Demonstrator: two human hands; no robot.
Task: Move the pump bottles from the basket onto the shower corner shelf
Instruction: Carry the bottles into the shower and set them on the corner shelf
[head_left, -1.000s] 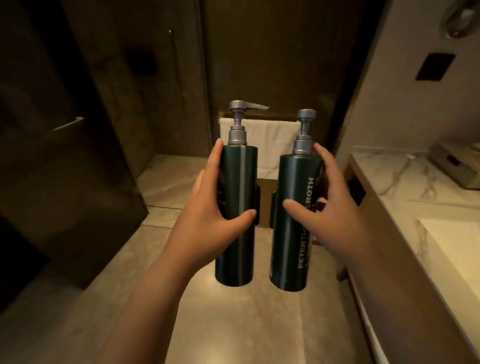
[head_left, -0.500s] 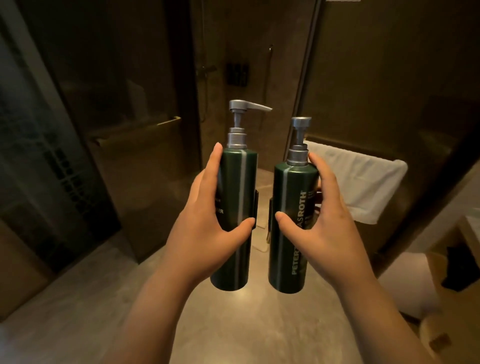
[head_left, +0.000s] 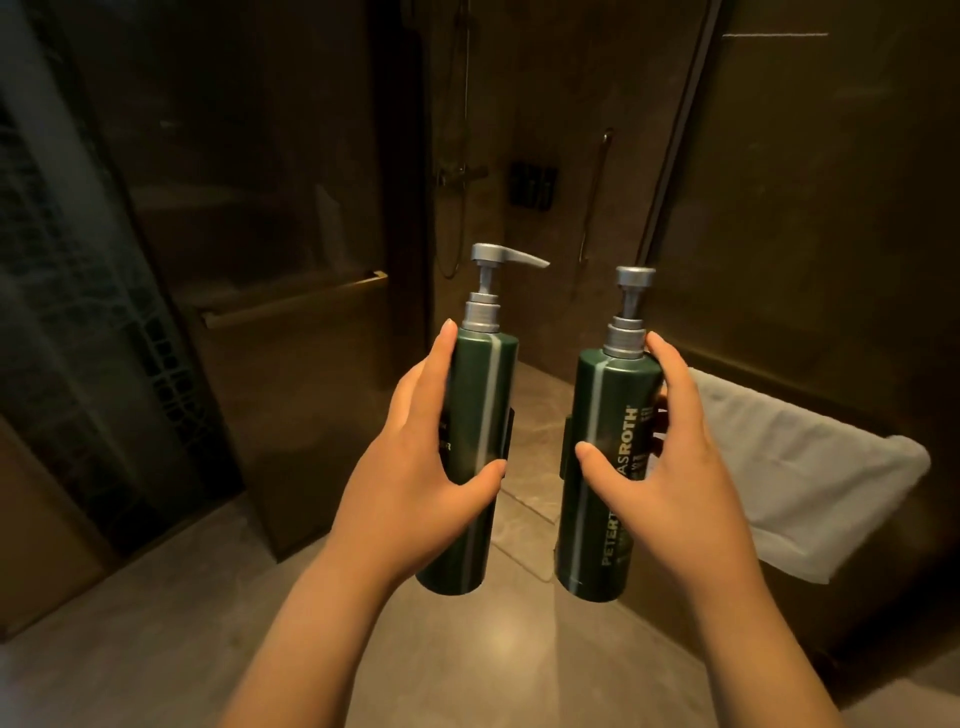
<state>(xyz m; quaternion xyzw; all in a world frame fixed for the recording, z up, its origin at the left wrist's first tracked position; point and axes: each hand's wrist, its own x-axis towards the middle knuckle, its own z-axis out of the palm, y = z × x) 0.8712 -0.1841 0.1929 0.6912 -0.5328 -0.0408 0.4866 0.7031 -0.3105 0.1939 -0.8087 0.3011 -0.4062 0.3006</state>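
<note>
Left hand (head_left: 415, 483) fingers wrap left pump bottle (head_left: 470, 467); right hand (head_left: 670, 483) fingers wrap right pump bottle (head_left: 602, 467); both upright.

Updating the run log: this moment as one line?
phase: carry | left hand: grips left pump bottle, upright | right hand: grips right pump bottle, upright | bottles: apart | ahead: shower | placed: no

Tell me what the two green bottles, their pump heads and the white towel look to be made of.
Left bottle and right bottle: dark green, smooth with a slight sheen, probably plastic, possibly coated metal. Left pump and right pump: silver-grey satin sheen, metal or metallised plastic. Towel: white soft cloth, likely terry; it drapes in folds without shine.
</note>
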